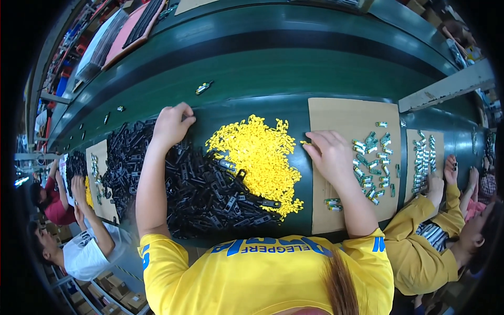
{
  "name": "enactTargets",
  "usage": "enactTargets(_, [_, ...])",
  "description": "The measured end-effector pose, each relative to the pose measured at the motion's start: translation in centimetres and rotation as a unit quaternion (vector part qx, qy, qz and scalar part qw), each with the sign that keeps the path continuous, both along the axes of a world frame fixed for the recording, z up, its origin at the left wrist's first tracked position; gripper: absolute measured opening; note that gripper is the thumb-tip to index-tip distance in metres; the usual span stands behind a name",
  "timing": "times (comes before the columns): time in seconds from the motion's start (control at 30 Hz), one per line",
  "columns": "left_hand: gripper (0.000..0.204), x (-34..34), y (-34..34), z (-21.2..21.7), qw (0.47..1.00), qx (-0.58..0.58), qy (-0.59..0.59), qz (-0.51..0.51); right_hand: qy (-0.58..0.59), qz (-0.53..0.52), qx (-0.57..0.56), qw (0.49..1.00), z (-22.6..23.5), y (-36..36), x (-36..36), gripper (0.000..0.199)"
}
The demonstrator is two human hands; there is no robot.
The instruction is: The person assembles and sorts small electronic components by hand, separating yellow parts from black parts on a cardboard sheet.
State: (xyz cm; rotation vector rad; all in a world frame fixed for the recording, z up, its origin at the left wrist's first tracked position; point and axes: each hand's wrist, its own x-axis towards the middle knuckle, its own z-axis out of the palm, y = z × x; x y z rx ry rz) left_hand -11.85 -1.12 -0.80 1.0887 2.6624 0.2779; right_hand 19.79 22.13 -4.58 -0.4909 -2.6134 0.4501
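Note:
My left hand is over the far edge of a heap of black plastic clips, its fingers curled toward the thumb. Nothing shows at its fingertips. Just beyond it, a small green-and-silver assembled piece with a dark end lies on the green belt. My right hand hovers at the left edge of a cardboard sheet. Between its thumb and forefinger it pinches a small yellow plastic piece. A pile of similar yellow pieces spreads between my hands. Several green-and-silver parts lie on the cardboard.
Another cardboard sheet with rows of parts lies farther right, before a person in a mustard top. A person in a white shirt works at the left. A metal beam crosses at the right. More small pieces dot the belt.

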Motion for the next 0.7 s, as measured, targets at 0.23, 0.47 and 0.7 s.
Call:
enactTargets(0.23, [0.008,0.6,4.5,-1.3,0.764,0.387,-0.498,0.132,0.002,-0.014,0.026,1.000,-1.9,-0.5,0.5,0.014])
enactTargets(0.47, [0.033,8.7,6.7,-0.1,0.773,0.255,-0.572,0.105,0.041,-0.024,-0.182,0.982,-1.0,-0.1,0.7,0.013])
enactTargets(0.7, [0.037,13.1,6.5,-0.8,0.753,0.216,-0.619,0.060,0.076,-0.055,-0.381,0.920,1.0,-0.9,1.0,0.014])
